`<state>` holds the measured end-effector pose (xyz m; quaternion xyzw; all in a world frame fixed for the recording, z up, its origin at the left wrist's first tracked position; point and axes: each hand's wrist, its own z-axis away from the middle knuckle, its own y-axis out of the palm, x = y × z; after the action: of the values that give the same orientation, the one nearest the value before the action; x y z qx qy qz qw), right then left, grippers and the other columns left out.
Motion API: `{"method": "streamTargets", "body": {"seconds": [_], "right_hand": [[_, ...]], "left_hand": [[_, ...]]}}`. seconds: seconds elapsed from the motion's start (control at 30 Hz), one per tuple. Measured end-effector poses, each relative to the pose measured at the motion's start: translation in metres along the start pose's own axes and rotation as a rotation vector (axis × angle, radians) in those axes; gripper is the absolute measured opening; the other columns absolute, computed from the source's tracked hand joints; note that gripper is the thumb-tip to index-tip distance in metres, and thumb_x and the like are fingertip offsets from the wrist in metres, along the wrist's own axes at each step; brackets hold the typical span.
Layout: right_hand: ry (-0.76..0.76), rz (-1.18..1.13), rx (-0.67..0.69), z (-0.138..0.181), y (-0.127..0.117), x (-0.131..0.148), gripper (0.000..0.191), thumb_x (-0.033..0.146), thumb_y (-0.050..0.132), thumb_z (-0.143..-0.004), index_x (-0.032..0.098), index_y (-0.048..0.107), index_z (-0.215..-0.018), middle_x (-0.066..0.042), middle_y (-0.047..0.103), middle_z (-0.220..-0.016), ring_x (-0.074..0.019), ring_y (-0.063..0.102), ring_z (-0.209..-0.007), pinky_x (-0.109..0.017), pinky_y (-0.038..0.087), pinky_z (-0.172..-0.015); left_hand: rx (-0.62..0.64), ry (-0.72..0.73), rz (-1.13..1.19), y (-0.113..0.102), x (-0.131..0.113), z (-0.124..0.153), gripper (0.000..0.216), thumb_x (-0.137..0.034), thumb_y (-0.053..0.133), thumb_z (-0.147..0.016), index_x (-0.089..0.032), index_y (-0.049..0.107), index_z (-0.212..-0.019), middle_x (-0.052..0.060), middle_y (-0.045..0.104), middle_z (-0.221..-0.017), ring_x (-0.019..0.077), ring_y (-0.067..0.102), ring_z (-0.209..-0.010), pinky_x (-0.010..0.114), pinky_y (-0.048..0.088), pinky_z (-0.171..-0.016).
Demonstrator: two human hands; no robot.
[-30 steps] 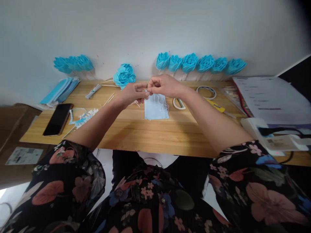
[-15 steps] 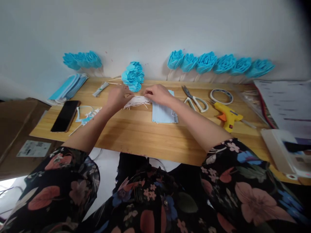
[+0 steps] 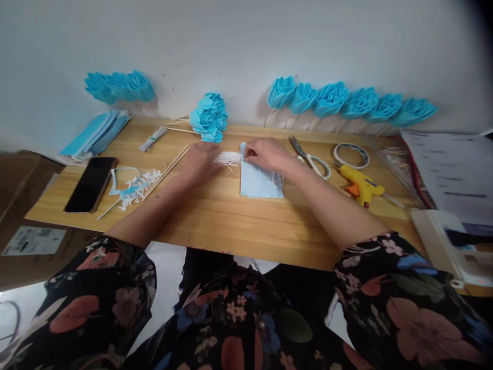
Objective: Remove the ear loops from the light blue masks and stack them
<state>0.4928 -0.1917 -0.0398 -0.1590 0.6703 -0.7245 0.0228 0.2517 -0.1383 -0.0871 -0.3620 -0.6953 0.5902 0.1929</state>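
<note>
A light blue face mask (image 3: 260, 181) lies flat on the wooden table (image 3: 231, 221) in front of me. My right hand (image 3: 266, 153) rests on its upper left corner, fingers curled and pinching the mask's edge. My left hand (image 3: 202, 158) lies just to the left, fingers bent, touching a small pile of white elastic strings (image 3: 228, 159). What the left fingers hold, if anything, is hidden.
Scissors (image 3: 311, 158), a tape roll (image 3: 351, 154) and a yellow glue gun (image 3: 361, 185) lie to the right. A phone (image 3: 91, 184), mask scraps (image 3: 134, 186), thin wooden sticks (image 3: 169, 164) and a mask stack (image 3: 95, 134) lie left. Blue flowers (image 3: 346, 102) line the wall; papers (image 3: 450, 164) sit far right.
Both hands have come down from a raised pinch to the table. The right hand moved onto the mask's corner; the left settled at the string pile.
</note>
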Motion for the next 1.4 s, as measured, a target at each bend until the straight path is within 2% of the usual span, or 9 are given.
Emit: {"method": "streamTargets", "body": {"seconds": [0.27, 0.57, 0.8, 0.93, 1.0, 1.07, 1.13, 1.23, 1.4], "right_hand": [[-0.010, 0.069, -0.090, 0.001, -0.013, -0.003, 0.019, 0.022, 0.057, -0.094, 0.021, 0.076, -0.096, -0.008, 0.081, -0.099, -0.0272, 0.071, -0.090, -0.036, 0.042, -0.075], [-0.024, 0.009, -0.282, 0.026, -0.070, -0.022, 0.014, 0.018, 0.062, -0.088, 0.023, 0.074, -0.095, -0.005, 0.079, -0.092, -0.0244, 0.070, -0.087, -0.036, 0.048, -0.077], [-0.015, -0.005, -0.379, 0.045, -0.103, -0.021, 0.018, 0.019, 0.064, -0.089, 0.028, 0.076, -0.100, -0.002, 0.080, -0.095, -0.0249, 0.071, -0.091, -0.036, 0.050, -0.079], [-0.058, -0.063, -0.392, 0.049, -0.105, -0.014, 0.019, 0.017, 0.066, -0.088, 0.027, 0.075, -0.101, -0.001, 0.080, -0.093, -0.0233, 0.070, -0.089, -0.036, 0.048, -0.079], [-0.096, -0.101, -0.381, 0.048, -0.104, -0.005, 0.020, 0.016, 0.066, -0.086, 0.027, 0.075, -0.101, 0.000, 0.080, -0.093, -0.0235, 0.071, -0.088, -0.036, 0.048, -0.079], [-0.129, -0.142, -0.367, 0.045, -0.104, 0.007, 0.021, 0.017, 0.066, -0.086, 0.029, 0.074, -0.101, 0.001, 0.080, -0.093, -0.0239, 0.071, -0.089, -0.036, 0.049, -0.079], [-0.165, -0.176, -0.356, 0.042, -0.107, 0.021, 0.020, 0.020, 0.065, -0.088, 0.032, 0.073, -0.101, 0.002, 0.080, -0.094, -0.0237, 0.071, -0.091, -0.036, 0.050, -0.080], [-0.223, -0.189, -0.359, 0.038, -0.113, 0.036, 0.018, 0.020, 0.063, -0.088, 0.031, 0.072, -0.100, 0.002, 0.079, -0.095, -0.0231, 0.071, -0.090, -0.036, 0.051, -0.081], [-0.228, -0.220, -0.377, 0.029, -0.103, 0.032, 0.019, 0.021, 0.063, -0.089, 0.024, 0.075, -0.103, -0.004, 0.078, -0.095, -0.0242, 0.071, -0.089, -0.038, 0.052, -0.082]], "left_hand": [[0.057, -0.050, 0.035, -0.009, -0.013, 0.001, 0.033, -0.030, 0.052, -0.102, -0.014, 0.079, -0.109, 0.017, 0.071, -0.105, 0.0311, 0.061, -0.106, 0.042, 0.045, -0.094], [0.028, -0.017, 0.008, -0.005, -0.009, 0.000, 0.035, -0.034, 0.050, -0.102, -0.014, 0.078, -0.097, 0.016, 0.070, -0.104, 0.0302, 0.061, -0.103, 0.042, 0.046, -0.090], [0.045, -0.007, 0.039, -0.002, -0.005, -0.001, 0.037, -0.039, 0.049, -0.104, -0.015, 0.078, -0.111, 0.015, 0.071, -0.102, 0.0318, 0.063, -0.105, 0.046, 0.047, -0.095], [-0.029, -0.027, 0.143, -0.010, 0.005, -0.010, 0.054, -0.047, 0.071, -0.093, -0.011, 0.066, -0.133, 0.019, 0.069, -0.128, 0.0379, 0.062, -0.125, 0.055, 0.048, -0.107], [-0.090, -0.023, 0.235, -0.022, 0.001, -0.018, 0.069, -0.054, 0.071, -0.092, -0.018, 0.054, -0.148, 0.016, 0.065, -0.140, 0.0360, 0.059, -0.134, 0.056, 0.045, -0.114], [-0.148, 0.027, 0.539, -0.037, -0.011, -0.026, 0.077, -0.057, 0.072, -0.091, -0.026, 0.045, -0.156, 0.011, 0.064, -0.143, 0.0339, 0.060, -0.135, 0.056, 0.045, -0.115], [-0.136, 0.098, 0.739, -0.051, -0.029, -0.031, 0.077, -0.055, 0.074, -0.090, -0.031, 0.042, -0.157, 0.007, 0.068, -0.136, 0.0327, 0.063, -0.132, 0.055, 0.050, -0.111], [-0.049, 0.053, 0.808, -0.066, -0.050, -0.031, 0.061, -0.041, 0.064, -0.100, -0.023, 0.045, -0.155, 0.007, 0.075, -0.113, 0.0296, 0.071, -0.115, 0.051, 0.054, -0.101], [-0.087, -0.153, 0.794, -0.073, -0.031, -0.010, 0.039, -0.030, 0.061, -0.097, -0.017, 0.068, -0.133, 0.004, 0.075, -0.085, 0.0215, 0.075, -0.088, 0.042, 0.058, -0.091]]}}
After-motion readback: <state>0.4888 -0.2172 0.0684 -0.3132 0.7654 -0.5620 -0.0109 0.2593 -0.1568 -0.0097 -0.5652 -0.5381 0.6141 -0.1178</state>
